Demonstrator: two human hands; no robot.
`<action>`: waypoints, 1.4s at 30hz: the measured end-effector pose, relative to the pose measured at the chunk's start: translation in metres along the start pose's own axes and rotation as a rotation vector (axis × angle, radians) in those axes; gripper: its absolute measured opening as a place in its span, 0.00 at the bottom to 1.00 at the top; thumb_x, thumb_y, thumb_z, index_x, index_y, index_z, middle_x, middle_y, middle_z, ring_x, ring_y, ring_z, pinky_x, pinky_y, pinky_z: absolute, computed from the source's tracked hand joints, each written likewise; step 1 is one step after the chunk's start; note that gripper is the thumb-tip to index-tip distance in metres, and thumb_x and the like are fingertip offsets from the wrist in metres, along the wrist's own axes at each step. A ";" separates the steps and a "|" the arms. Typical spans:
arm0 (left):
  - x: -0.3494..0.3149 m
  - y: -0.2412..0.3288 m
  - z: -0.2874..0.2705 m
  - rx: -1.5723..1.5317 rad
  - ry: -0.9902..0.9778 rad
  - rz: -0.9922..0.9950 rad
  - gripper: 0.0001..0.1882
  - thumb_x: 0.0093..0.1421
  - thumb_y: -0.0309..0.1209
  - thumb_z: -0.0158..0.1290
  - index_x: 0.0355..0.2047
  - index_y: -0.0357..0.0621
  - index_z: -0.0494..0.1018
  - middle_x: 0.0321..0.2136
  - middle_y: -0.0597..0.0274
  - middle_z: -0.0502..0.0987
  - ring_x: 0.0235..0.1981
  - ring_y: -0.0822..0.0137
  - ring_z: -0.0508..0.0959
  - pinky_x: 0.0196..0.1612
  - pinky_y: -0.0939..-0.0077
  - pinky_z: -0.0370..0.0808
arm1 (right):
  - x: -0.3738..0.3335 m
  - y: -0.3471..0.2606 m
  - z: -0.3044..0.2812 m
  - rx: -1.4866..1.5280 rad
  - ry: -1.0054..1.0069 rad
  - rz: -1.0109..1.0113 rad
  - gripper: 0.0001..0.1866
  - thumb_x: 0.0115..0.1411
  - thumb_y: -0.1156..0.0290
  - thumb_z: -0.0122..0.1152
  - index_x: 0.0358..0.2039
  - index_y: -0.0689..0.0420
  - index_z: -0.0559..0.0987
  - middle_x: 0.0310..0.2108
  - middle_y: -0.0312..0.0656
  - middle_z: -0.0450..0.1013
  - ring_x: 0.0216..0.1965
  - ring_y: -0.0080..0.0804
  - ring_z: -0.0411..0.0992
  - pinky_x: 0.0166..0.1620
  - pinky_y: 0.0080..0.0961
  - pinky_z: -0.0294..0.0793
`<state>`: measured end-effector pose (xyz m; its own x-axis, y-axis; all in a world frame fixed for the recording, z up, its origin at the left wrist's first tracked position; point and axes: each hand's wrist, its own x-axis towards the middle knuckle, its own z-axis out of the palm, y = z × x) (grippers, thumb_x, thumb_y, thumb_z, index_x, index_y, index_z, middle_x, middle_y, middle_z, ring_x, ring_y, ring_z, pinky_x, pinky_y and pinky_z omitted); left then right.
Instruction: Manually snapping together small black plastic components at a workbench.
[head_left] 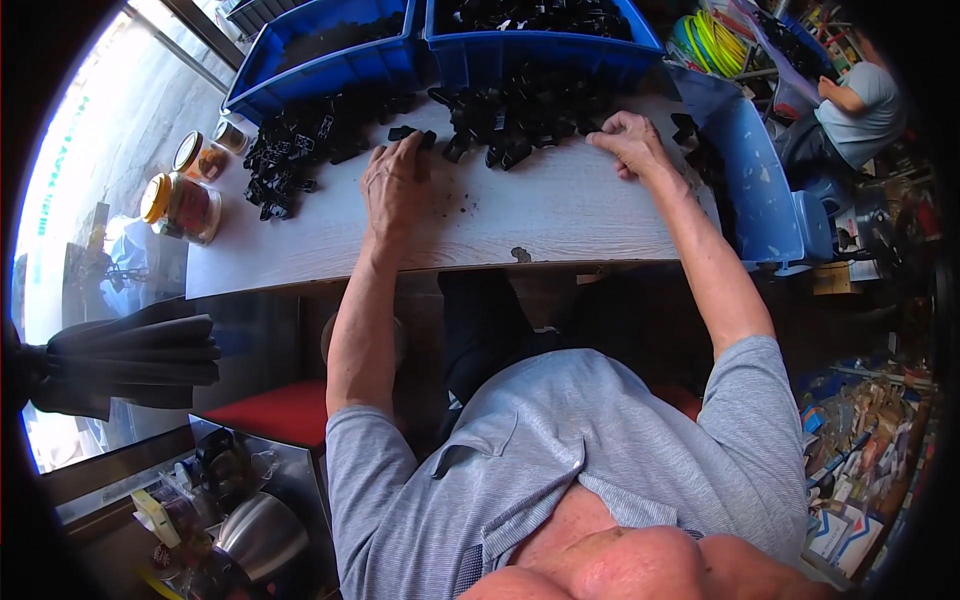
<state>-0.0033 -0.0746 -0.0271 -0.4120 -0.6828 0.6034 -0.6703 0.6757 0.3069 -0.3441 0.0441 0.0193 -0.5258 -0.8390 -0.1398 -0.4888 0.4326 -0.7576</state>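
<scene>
My left hand (393,190) rests on the white tabletop, its fingers closed on a small black plastic part (427,139). Just right of it lies a loose pile of similar black parts (515,115). At that pile's right edge, my right hand (632,145) has its thumb and forefinger pinched together and the other fingers curled; whether anything is between them is too small to make out. Another heap of black parts (290,155), some with openings through them, spreads over the table's left side.
Two blue bins (545,55) of black parts line the table's far edge. Lidded jars (190,208) stand at the left. A light-blue bin (752,180) borders the right side, with more black parts beside it. Another person (865,115) sits at the far right.
</scene>
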 end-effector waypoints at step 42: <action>-0.004 0.138 0.026 -0.403 -0.256 0.395 0.21 0.56 0.24 0.58 0.52 0.45 0.78 0.42 0.58 0.82 0.41 0.55 0.80 0.47 0.65 0.77 | -0.072 -0.014 0.027 0.145 -0.294 -0.025 0.15 0.52 0.79 0.60 0.42 0.60 0.79 0.17 0.39 0.69 0.11 0.26 0.66 0.15 0.27 0.62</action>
<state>-0.1105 0.0135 -0.0065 -0.7496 -0.3713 0.5479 -0.1718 0.9086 0.3807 -0.2809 0.0893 0.0231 -0.2811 -0.9173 -0.2822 -0.3833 0.3769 -0.8432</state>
